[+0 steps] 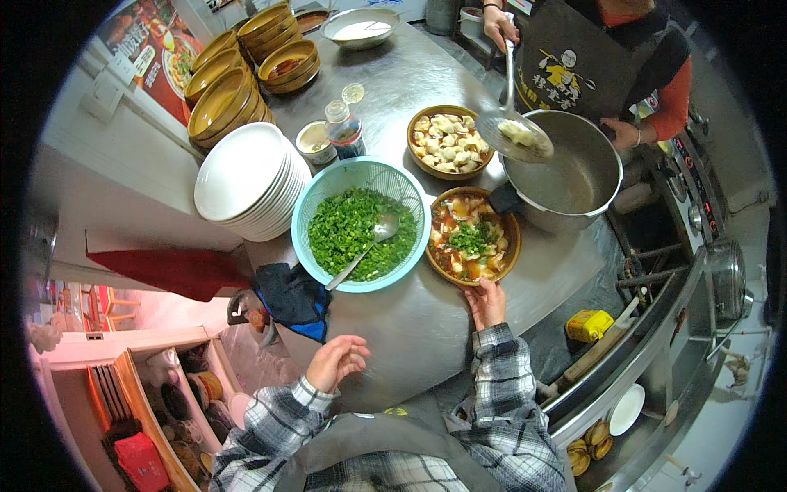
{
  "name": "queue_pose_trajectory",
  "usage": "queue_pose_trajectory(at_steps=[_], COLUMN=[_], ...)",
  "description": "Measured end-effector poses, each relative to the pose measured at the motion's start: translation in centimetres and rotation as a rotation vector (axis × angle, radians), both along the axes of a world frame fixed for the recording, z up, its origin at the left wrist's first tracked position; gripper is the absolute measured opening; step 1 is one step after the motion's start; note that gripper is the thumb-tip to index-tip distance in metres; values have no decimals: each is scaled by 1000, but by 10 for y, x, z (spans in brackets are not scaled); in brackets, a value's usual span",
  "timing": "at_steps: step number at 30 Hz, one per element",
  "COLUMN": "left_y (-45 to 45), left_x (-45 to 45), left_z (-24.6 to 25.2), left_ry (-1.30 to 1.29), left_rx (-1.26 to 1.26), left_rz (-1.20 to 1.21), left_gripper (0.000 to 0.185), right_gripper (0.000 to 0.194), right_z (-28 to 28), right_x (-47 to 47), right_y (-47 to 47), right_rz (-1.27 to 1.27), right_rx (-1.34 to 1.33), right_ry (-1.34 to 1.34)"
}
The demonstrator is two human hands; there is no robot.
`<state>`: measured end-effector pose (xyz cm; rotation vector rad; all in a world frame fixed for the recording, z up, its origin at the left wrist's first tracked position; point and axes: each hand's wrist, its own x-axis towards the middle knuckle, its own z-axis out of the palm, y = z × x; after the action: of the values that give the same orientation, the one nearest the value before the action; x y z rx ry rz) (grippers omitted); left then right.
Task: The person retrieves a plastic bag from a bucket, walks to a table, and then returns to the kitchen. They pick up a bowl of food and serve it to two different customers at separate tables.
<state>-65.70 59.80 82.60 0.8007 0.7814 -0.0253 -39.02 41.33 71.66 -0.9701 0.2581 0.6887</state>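
My right hand (486, 305) grips the near rim of a brown bowl (518, 249) of dumplings in reddish broth, topped with chopped greens. My left hand (337, 361) hovers empty by the near edge of the steel table, fingers loosely curled and apart. A light-blue plastic colander (299, 246) full of chopped green onions (344, 227) stands left of that bowl, with a metal spoon (386, 227) resting in it. Behind the bowl sits a second brown bowl (413, 157) filled with dumplings in dark broth.
Across the steel table (393, 344), a person's hand (499, 27) holds a skimmer (515, 136) with dumplings over a deep metal pot (562, 178). White plates (240, 172), stacked brown bowls (221, 104), a jar (344, 129) and a dark cloth (292, 295) line the left side.
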Motion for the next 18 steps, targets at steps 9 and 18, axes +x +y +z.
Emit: queue_pose_trajectory(at_steps=[9,18], left_y=[-17,-19], left_x=[12,-15], left_z=[3,-15], left_ry=[-30,-33], left_rx=[1,-33], left_rz=[-79,-146], left_gripper=[26,25], right_gripper=[35,35], right_z=[24,75], right_x=[-36,-120], right_y=[-64,-109], right_rz=[12,146], right_rx=[-150,-289], right_ry=[-19,-79])
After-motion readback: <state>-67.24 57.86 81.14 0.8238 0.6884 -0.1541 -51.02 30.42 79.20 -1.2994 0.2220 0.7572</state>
